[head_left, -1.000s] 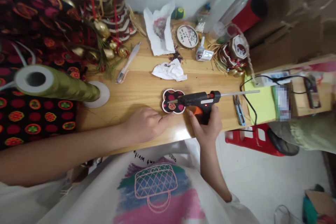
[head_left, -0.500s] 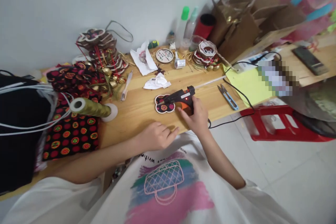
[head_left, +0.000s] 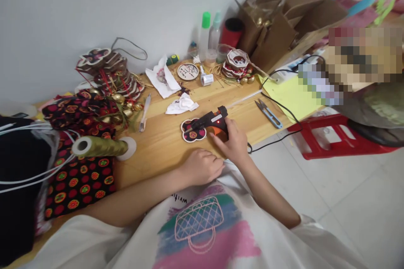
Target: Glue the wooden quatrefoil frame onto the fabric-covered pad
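My right hand (head_left: 234, 141) is wrapped around the handle of a black and orange hot glue gun (head_left: 215, 121), whose red light is lit. The gun's nozzle lies over a flower-shaped piece (head_left: 193, 136) with dark patterned fabric and a pale rim, flat on the table. A clear glue stick (head_left: 243, 98) sticks out of the gun's back end. My left hand (head_left: 203, 167) rests at the table's front edge, fingers curled in, with nothing visible in it. Crumpled white tissue (head_left: 183, 104) sits just beyond the gun.
Blue thread snips (head_left: 269, 113) lie to the right, beside the black cord (head_left: 285, 109) and yellow paper (head_left: 292, 103). At left are a green thread spool (head_left: 101, 146), patterned fabric (head_left: 83, 178) and stacked ornaments with bells (head_left: 116, 67). Bottles (head_left: 204, 29) and a cardboard box (head_left: 284, 21) stand behind.
My left hand has shifted right towards my right wrist, and its outstretched index finger has curled in. My right hand stays on the glue gun. The camera view has turned slightly.
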The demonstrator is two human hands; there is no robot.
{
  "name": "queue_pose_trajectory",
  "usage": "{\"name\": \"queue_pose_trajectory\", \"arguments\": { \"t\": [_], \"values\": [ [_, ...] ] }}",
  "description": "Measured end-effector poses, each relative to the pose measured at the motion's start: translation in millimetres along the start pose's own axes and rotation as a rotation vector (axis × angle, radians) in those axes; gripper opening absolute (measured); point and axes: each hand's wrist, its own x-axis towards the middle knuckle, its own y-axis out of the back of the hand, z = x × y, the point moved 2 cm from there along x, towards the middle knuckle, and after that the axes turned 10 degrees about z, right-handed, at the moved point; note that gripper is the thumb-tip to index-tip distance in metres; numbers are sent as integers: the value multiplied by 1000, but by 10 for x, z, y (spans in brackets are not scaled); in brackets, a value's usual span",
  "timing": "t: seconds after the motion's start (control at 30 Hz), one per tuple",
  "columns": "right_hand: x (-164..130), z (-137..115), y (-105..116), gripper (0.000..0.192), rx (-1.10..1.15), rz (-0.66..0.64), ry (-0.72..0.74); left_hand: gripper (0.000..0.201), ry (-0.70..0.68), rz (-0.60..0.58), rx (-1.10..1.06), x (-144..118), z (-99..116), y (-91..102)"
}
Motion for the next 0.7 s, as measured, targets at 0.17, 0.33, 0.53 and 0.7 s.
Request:
{"name": "queue_pose_trajectory", "arguments": {
  "t": [0.17,0.33,0.53,0.7],
  "values": [
    [-3,-10,24,54,-48,-3,2,35,48,15,-107,-8,-43,15],
    [7,-36,48,51,-48,35,65,34,69,19,-170,-17,-62,4],
    [25,-43,76,50,-56,7,36,32,82,-14,-215,-41,-71,6],
    [48,-54,101,49,-47,-5,50,31,92,-21,-242,-34,-70,23]
  ]
}}
